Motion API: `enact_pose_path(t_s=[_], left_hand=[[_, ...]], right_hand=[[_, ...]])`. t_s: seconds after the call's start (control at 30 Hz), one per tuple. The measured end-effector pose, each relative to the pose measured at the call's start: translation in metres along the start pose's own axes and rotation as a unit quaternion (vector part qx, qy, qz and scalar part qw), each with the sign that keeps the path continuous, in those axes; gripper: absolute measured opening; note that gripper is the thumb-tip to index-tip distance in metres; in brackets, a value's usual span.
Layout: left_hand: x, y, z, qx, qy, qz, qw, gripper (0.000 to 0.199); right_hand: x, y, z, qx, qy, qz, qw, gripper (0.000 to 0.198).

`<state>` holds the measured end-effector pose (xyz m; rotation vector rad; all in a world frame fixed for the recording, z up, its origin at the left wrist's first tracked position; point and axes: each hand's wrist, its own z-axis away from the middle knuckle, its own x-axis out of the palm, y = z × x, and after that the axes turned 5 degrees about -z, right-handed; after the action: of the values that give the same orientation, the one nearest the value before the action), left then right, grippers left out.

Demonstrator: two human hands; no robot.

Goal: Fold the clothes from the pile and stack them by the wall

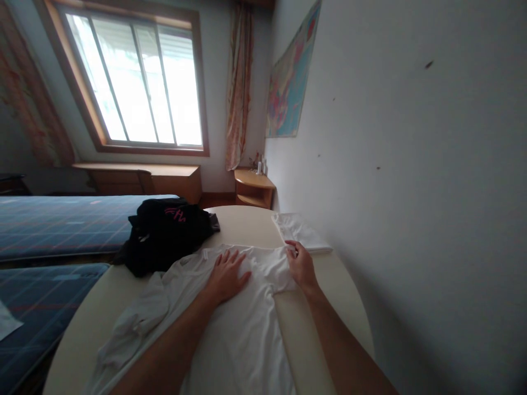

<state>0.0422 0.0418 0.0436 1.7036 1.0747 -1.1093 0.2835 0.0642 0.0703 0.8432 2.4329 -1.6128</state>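
Observation:
A white T-shirt [242, 334] lies spread over the round cream table [349, 307], its left part wrinkled. My left hand [228, 276] rests flat on the upper part of the shirt, fingers spread. At the shirt's right sleeve, my right hand [301, 266] is closed with its fingers pinching the edge of the cloth. Just beyond that hand lies a folded white garment [302, 230]. To the left, a bundled black garment [168, 236] with pink lettering touches the far side of the shirt.
Two beds with blue plaid mattresses [61, 225] stand left of the table. A white wall [411, 219] runs close along the right. Farther back are a wooden corner shelf [255, 178], a desk [173, 171] and a bright window [140, 82].

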Motion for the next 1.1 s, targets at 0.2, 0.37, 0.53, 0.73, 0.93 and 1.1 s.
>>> enact_pose_path(t_s=[0.2,0.37,0.53,0.73,0.93,1.1], left_hand=[[-0.010,-0.002,-0.005,-0.077,0.104,0.121,0.984,0.037],[-0.019,-0.008,0.000,-0.161,0.130,0.226,0.952,0.046],[-0.020,-0.010,0.004,-0.153,0.101,0.166,0.969,0.032],[-0.009,-0.006,0.006,-0.067,0.091,0.102,0.988,0.030],[-0.008,-0.007,0.005,-0.069,0.094,0.103,0.988,0.028],[-0.008,-0.007,0.003,-0.099,0.114,0.094,0.984,0.028]], right_hand=[[0.019,-0.047,0.028,-0.043,-0.116,-0.141,0.982,0.040],[0.019,-0.069,0.047,-0.133,-0.314,-0.178,0.923,0.037],[-0.005,-0.060,0.035,-0.172,-0.352,-0.032,0.920,0.025],[-0.014,-0.046,0.027,-0.110,-0.464,0.070,0.876,0.049],[-0.011,-0.047,0.031,-0.111,-0.475,0.076,0.870,0.032],[-0.008,-0.048,0.031,-0.130,-0.455,0.037,0.880,0.011]])
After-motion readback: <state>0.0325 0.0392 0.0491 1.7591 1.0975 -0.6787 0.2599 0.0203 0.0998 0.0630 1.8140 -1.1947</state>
